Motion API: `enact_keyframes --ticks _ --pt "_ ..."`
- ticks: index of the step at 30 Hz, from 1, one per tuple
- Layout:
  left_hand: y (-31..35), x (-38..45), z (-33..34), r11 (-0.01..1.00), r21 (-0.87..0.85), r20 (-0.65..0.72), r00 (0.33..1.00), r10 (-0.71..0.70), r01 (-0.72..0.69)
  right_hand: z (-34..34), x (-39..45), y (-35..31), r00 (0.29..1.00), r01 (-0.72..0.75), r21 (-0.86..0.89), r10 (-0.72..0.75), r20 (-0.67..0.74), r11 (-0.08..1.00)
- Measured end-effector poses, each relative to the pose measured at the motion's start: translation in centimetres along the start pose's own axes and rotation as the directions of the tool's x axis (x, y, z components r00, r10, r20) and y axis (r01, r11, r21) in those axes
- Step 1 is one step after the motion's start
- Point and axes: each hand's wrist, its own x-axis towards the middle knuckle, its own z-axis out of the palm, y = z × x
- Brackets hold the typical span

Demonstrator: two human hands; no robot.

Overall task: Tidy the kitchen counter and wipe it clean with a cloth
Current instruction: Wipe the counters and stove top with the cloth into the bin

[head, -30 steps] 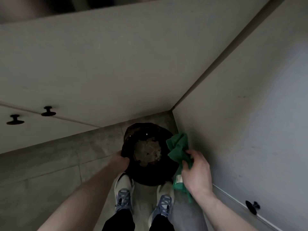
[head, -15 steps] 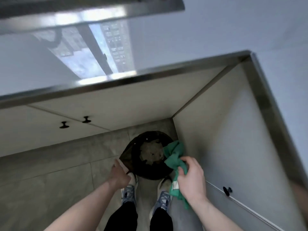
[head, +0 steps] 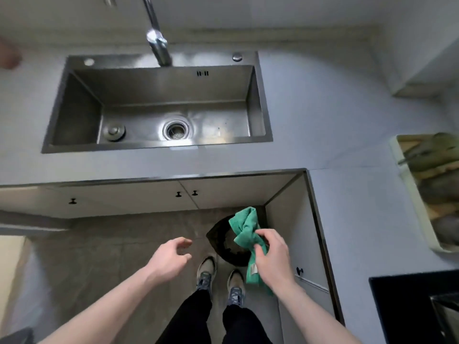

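Observation:
My right hand [head: 272,256] grips a crumpled green cloth [head: 246,229] over the floor, in the inner corner of the L-shaped grey counter [head: 323,115]. The cloth hangs partly above a black bin [head: 221,242] that stands on the floor in that corner. My left hand [head: 171,256] hovers free to the left of the bin, fingers loosely spread, holding nothing. Part of the bin is hidden behind the cloth and my right hand.
A steel sink [head: 82,115] with a tall faucet [head: 157,43] is set into the counter ahead. A pale tray [head: 409,189] holding dark items lies on the right counter, a black hob [head: 407,309] nearer me. Cabinet doors with black knobs [head: 178,194] line the floor space.
My view has lifted from the bin and cabinets to the counter and sink. My left hand has let go of the bin rim and come up; the right hand still holds the cloth.

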Motion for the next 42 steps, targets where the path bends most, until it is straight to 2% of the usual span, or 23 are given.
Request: enact_keyframes --ticks 5,11,16,22,31,38,42 --pt "2.2 -7.4 -4.8 0.992 -0.080 -0.147 0.986 0.080 -0.092 -2.6 -0.5 -6.6 0.982 0.177 -0.009 -0.177 0.061 0.984" --pt "1.0 -13.7 -10.1 0.985 -0.096 -0.295 0.950 0.107 -0.141 -2.3 -0.2 -14.1 0.930 0.345 -0.001 -0.342 0.131 0.938" --pt "-3.5 -17.4 -14.8 0.966 -0.192 -0.407 0.910 0.081 -0.172 0.6 0.7 -20.5 0.874 0.459 -0.013 -0.448 0.188 0.889" --pt "-11.4 -19.9 -21.4 0.956 -0.236 -0.459 0.887 0.049 -0.175 7.8 1.5 -27.8 0.839 0.524 -0.028 -0.511 0.187 0.851" --pt "-20.1 -18.5 -31.9 0.970 -0.177 -0.470 0.880 0.067 -0.168 18.2 3.5 -37.2 0.812 0.580 -0.181 -0.543 0.214 0.795" --pt "-20.1 -14.4 -37.6 0.970 -0.143 -0.489 0.866 0.104 -0.198 23.5 7.9 -42.8 0.786 0.618 -0.354 -0.532 0.317 0.702" --pt "-19.4 -10.7 -40.7 0.976 -0.130 -0.482 0.871 0.089 -0.172 27.1 11.3 -44.7 0.787 0.616 -0.391 -0.509 0.349 0.684"
